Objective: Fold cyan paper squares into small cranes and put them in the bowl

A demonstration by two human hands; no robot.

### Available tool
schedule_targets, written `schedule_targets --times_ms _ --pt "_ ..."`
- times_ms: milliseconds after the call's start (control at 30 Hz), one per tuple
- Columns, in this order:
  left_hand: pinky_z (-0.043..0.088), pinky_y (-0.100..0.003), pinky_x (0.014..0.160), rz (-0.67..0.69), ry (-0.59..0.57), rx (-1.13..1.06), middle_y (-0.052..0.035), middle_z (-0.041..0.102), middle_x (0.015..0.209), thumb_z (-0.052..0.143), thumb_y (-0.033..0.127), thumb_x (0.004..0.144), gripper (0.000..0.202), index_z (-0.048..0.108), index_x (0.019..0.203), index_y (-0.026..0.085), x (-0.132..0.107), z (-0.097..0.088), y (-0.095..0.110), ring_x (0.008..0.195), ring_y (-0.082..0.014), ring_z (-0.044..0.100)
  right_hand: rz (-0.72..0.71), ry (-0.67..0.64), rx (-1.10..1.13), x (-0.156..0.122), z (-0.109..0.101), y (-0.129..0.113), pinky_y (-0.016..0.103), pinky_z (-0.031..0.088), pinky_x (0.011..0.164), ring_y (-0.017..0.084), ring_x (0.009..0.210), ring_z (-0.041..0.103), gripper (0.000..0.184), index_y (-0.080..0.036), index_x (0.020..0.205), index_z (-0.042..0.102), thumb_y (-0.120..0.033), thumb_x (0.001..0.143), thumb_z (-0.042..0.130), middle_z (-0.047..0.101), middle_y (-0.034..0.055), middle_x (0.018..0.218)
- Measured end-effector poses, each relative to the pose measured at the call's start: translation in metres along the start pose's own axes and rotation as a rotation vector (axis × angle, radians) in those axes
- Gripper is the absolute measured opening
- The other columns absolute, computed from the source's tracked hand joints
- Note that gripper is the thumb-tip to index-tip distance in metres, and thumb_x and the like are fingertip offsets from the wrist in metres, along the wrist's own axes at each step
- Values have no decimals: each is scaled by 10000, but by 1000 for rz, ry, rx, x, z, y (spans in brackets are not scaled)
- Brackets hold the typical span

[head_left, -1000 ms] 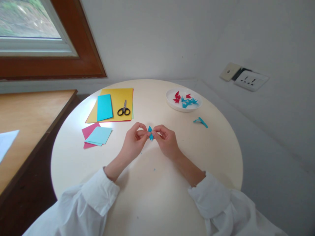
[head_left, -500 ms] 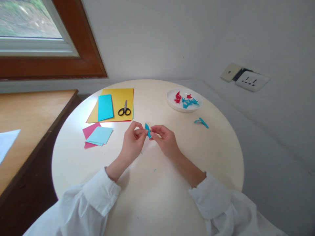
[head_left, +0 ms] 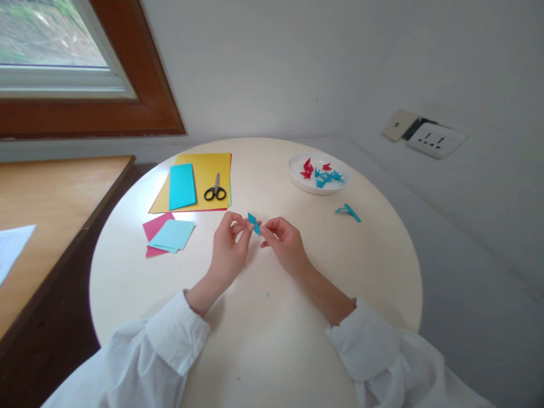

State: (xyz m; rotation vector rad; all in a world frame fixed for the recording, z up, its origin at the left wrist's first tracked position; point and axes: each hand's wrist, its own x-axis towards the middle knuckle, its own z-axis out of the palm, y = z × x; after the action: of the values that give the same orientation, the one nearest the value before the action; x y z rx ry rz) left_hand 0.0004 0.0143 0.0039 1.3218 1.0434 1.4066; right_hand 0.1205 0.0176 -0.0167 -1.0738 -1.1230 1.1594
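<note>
A small folded piece of blue paper (head_left: 254, 222), diamond-shaped with pointed ends, is held over the middle of the round table. My left hand (head_left: 230, 241) pinches it from the left between thumb and fingers. From the right, the thumb and fingertips of my right hand (head_left: 284, 241) close on its lower right part. The fingertips hide some of the folds. Beyond my right hand, a white dish (head_left: 297, 182) holds several small folded paper shapes, some red and some blue (head_left: 326, 180).
Scissors (head_left: 215, 191) and a blue paper stack (head_left: 182, 187) lie on yellow sheets (head_left: 208, 161) at back left. Light blue (head_left: 172, 234) and pink paper squares (head_left: 155, 225) sit nearer. Blue strips (head_left: 349, 212) rest right, by the dish. A wooden desk (head_left: 76, 192) stands left.
The folded blue paper has turned, its upper tip now leaning further left. My right hand's fingers have shifted slightly on it; both hands stay in nearly the same place.
</note>
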Motion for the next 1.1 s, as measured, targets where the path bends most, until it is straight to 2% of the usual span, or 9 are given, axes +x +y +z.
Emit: schedule_targets --times_ms 67,167,300,400,567,667,767,933,1100 --pt "508 -261 708 -6 8 -8 -4 634 755 608 269 762 219 400 766 201 0 0 1 864 -184 675 22 -49 -23 0 0 1 225 491 488 121 649 555 242 -171 695 562 -404 679 626 563 -4 671" --pt "511 -266 674 -27 -6 -37 -17 663 768 610 277 764 235 385 780 208 0 1 1 820 -184 682 9 -99 -67 -1 0 1 231 464 499 115 600 550 243 -163 705 594 -405 723 577 591 10 643" --pt "505 -275 653 -44 -36 -97 4 682 706 614 286 766 269 356 804 219 -2 2 3 678 -156 678 -77 -76 -155 -3 -1 -2 231 414 496 92 513 494 220 -171 675 584 -370 759 543 580 -5 599" --pt "495 -272 641 -86 -49 -143 21 682 666 632 284 752 293 358 837 224 -3 2 4 641 -150 667 -139 -44 -206 -5 -1 -4 232 402 510 93 512 481 212 -180 655 557 -352 777 530 547 -21 577" --pt "486 -280 678 -194 -37 -238 4 685 668 676 298 710 274 507 895 188 0 1 2 642 -138 641 -194 -30 -248 -7 -1 -4 229 400 532 95 531 474 212 -185 652 536 -336 798 516 527 -27 581" --pt "478 -270 692 -249 -83 -244 -29 678 705 694 312 683 212 618 776 138 3 1 1 674 -132 616 -217 -37 -275 -7 -2 -3 232 407 546 100 548 485 216 -186 658 535 -336 809 499 530 -23 587" --pt "466 -263 672 -264 -122 -223 -25 652 662 689 322 683 202 648 657 126 3 1 0 646 -119 577 -224 -46 -291 -7 -3 -3 236 415 554 106 559 498 224 -187 661 534 -345 812 488 537 -18 591" --pt "435 -246 623 -214 -77 -171 10 590 571 683 307 688 200 626 593 140 2 1 -2 598 -106 531 -174 -83 -260 -8 -2 -4 242 423 550 114 562 513 256 -192 660 545 -383 815 472 554 -9 600" --pt "407 -230 580 -177 -26 -105 18 574 555 676 295 685 190 614 585 146 2 2 -2 585 -105 515 -128 -106 -210 -8 0 -5 247 440 570 126 610 546 157 -192 697 571 -343 740 568 592 2 660"
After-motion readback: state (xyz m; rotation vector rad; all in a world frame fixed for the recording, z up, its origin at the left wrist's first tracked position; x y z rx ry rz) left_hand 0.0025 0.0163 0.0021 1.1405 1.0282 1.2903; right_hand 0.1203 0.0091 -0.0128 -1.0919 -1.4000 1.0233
